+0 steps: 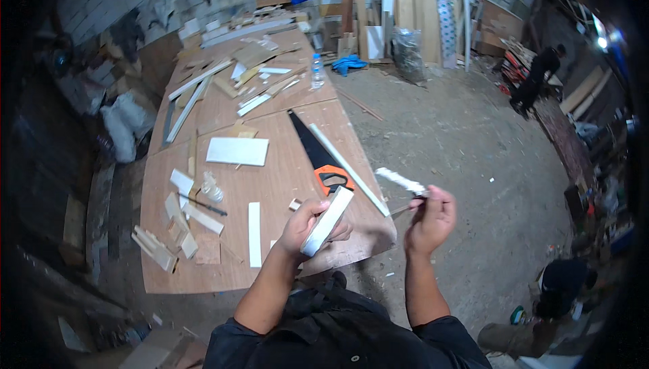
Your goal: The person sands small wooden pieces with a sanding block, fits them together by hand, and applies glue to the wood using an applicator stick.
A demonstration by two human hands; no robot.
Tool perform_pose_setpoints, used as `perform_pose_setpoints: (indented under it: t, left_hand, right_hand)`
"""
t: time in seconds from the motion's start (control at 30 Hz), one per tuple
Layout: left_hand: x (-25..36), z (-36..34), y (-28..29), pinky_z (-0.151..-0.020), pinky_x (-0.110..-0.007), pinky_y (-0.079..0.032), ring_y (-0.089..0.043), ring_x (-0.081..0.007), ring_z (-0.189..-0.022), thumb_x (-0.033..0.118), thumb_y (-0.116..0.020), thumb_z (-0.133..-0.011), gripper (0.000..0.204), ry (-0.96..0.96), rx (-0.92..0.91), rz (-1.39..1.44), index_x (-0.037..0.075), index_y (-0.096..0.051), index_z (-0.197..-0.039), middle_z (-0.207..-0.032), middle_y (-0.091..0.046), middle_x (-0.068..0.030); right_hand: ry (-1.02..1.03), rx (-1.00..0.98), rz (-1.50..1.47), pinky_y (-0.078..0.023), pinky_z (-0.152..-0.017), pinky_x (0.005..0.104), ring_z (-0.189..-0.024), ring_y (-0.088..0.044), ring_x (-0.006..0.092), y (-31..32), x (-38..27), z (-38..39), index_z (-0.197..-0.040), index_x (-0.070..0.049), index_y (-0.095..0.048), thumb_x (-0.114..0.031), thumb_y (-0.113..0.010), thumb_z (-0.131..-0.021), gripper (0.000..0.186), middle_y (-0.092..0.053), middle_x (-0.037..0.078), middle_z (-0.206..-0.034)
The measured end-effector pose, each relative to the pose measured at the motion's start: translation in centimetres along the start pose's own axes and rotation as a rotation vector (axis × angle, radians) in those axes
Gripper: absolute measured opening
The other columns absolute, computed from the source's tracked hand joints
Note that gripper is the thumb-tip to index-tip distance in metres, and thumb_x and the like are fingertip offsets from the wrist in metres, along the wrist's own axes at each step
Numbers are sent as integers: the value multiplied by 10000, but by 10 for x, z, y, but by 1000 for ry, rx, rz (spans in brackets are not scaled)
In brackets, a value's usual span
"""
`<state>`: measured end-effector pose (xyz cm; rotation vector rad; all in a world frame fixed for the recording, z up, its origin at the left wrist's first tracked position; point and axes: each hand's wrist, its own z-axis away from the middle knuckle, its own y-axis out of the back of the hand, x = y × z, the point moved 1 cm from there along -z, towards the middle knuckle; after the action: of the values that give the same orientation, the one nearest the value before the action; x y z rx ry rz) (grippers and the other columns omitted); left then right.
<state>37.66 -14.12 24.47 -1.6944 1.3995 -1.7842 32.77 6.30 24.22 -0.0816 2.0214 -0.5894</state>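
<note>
My left hand (296, 230) is closed around a short white wooden strip (327, 222), held tilted above the near edge of the table. Off the table's right side, my right hand (433, 223) pinches one end of a thin, ragged white strip (399, 179), which points up and to the left; what it is made of I cannot tell. Just beyond my left hand lies a handsaw (308, 144) with a black blade and an orange handle. Beside the saw a long white strip (348, 168) runs along the table's right edge.
On the wooden table (270, 183) lie a white board (236, 151), a white strip (254, 234) and several offcuts (184, 230). Farther back stand water bottles (316, 71) near a scrap pile. Two other people (539, 78) are on the right, apart from me. Boards (412, 14) lean against the wall.
</note>
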Motion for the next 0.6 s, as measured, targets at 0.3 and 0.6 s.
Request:
perform_pose_setpoints:
  t: [0.3, 0.6]
  left_hand:
    - [40, 136, 142, -474, -260, -320, -384, -117, -493, 279, -361, -964, 261, -264, 727, 149, 97, -472, -814, -582, -394, 6]
    - [96, 325, 215, -457, -271, -274, -322, -101, -465, 396, -457, -926, 322, -688, 1108, 197, 187, -421, -683, -540, -319, 35]
  right_hand:
    - [-576, -236, 81, -436, -546, 236, -600, -548, 110, -42, 81, 74, -983, -20, -563, -208, -529, -989, 191, -594, 57, -725]
    - [-727, -747, 303, -476, -609, 234, -722, -641, 124, -206, 172, 174, -1026, 10, -607, -179, -558, -969, 203, -670, 97, -846]
